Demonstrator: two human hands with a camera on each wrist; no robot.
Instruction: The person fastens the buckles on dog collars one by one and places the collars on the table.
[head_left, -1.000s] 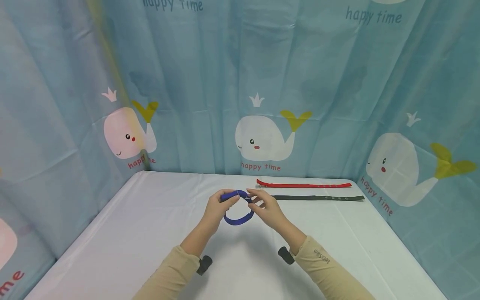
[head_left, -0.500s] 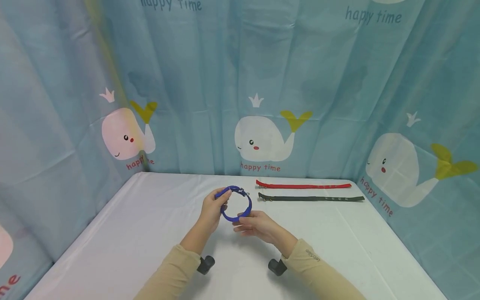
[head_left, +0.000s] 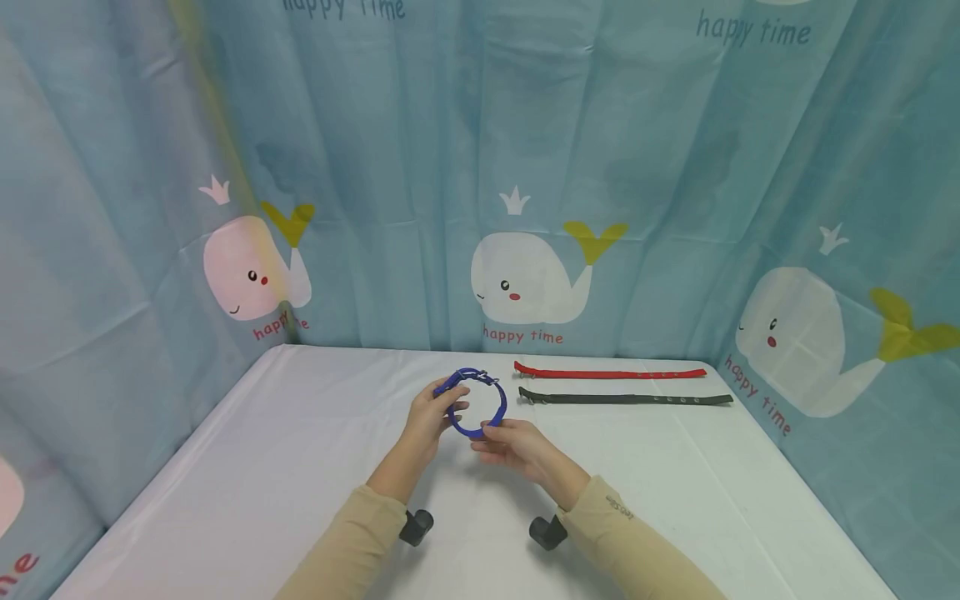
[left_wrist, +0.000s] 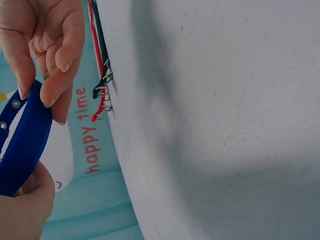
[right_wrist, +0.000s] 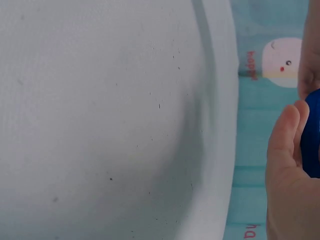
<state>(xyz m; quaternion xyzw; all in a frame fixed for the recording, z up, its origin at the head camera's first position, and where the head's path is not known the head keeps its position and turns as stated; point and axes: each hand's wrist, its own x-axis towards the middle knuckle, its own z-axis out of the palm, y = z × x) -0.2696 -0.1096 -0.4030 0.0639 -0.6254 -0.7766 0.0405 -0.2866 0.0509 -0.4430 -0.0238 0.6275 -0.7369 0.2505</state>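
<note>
A blue collar [head_left: 502,406] with a metal buckle is closed into a ring and held up above the table. My left hand [head_left: 424,422] grips it at its upper left, close to the buckle. With thumb and fingers, my right hand [head_left: 522,450] pinches the lower right of the ring. In the left wrist view, eyelets show along the inner strap of the blue collar [left_wrist: 31,135], and the right hand's fingers [left_wrist: 60,90] hold its upper end. Only an edge of the blue collar [right_wrist: 311,135] enters the right wrist view, beside the left hand's fingers.
A red collar [head_left: 611,373] lies stretched out at the back right of the white table [head_left: 247,467]. In front of it a dark green collar [head_left: 626,399] lies parallel. A blue curtain [head_left: 420,167] with whale prints stands behind and at both sides.
My right hand has left the buckle and moved down to the lower right of the ring. The ring has risen slightly, and the left hand keeps its grip with shifted fingers.
</note>
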